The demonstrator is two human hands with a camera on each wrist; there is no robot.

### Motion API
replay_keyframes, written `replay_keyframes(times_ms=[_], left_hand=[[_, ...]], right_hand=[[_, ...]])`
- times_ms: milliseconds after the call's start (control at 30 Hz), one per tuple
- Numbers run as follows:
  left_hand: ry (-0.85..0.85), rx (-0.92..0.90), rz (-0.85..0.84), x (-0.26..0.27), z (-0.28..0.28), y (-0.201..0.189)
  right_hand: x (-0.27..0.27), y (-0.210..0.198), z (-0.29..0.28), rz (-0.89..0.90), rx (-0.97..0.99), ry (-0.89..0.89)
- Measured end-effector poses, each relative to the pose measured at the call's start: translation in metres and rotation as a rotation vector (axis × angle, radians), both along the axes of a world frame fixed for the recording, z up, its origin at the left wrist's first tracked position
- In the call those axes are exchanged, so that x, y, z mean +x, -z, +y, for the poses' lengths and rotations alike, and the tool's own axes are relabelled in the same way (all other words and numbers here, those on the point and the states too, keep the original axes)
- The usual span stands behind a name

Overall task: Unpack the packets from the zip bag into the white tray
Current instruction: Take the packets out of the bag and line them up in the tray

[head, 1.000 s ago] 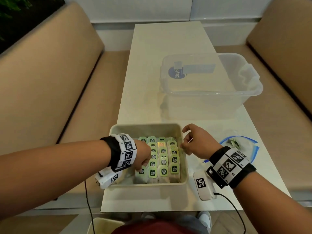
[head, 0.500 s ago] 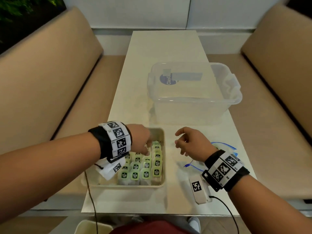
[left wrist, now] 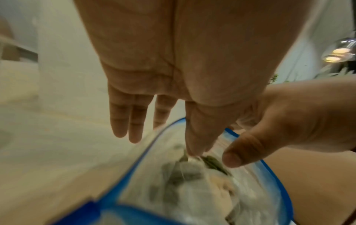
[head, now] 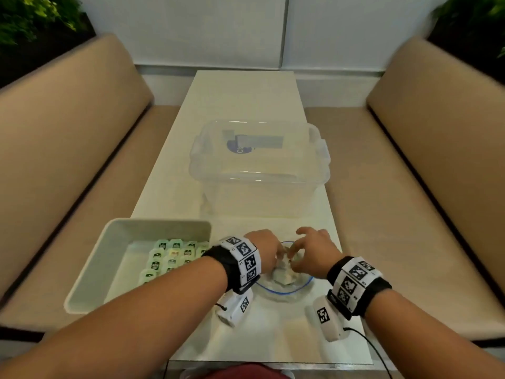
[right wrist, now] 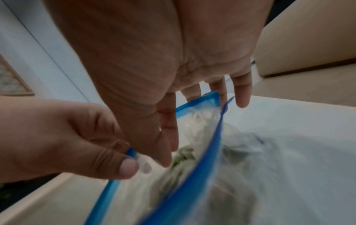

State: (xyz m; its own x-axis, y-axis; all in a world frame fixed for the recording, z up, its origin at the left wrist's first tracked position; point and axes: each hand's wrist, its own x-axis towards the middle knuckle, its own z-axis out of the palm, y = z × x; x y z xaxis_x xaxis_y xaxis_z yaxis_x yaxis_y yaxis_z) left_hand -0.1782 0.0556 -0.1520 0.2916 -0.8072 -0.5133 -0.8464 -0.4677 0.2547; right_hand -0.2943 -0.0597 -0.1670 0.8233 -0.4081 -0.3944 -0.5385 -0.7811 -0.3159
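The clear zip bag (head: 284,292) with a blue rim lies on the table near the front, right of the white tray (head: 90,269). Several green-labelled packets (head: 169,258) stand in rows in the tray. Both hands meet over the bag's mouth. My left hand (head: 266,250) pinches the near blue rim (right wrist: 131,152); its thumb (left wrist: 194,137) points down inside the mouth. My right hand (head: 314,250) holds the opposite rim (left wrist: 256,161), thumb (right wrist: 165,149) inside. A few packets (left wrist: 185,170) show blurred inside the bag.
A large clear lidded bin (head: 259,170) stands on the table (head: 246,91) just beyond the hands. Tan padded benches (head: 68,149) flank the narrow table on both sides. The tray sits at the table's front left corner, overhanging the left edge.
My left hand left the tray and crossed right to the zip bag. My right hand moved onto the bag too, and both took hold of its mouth.
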Motion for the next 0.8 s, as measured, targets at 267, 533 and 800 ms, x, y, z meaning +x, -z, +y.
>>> replay_keyframes(times_ms=[267, 533, 800], left_hand=[[-0.397, -0.228, 0.156, -0.016, -0.004, 0.039], [-0.669, -0.284, 0.085, -0.020, 0.008, 0.059], [-0.576, -0.174, -0.093, -0.033, 0.008, 0.047]], right_hand=[[-0.009, 0.039, -0.026, -0.114, 0.187, 0.003], [-0.024, 0.061, -0.044, -0.219, 0.240, -0.047], [-0.022, 0.067, -0.043, -0.193, 0.239, -0.058]])
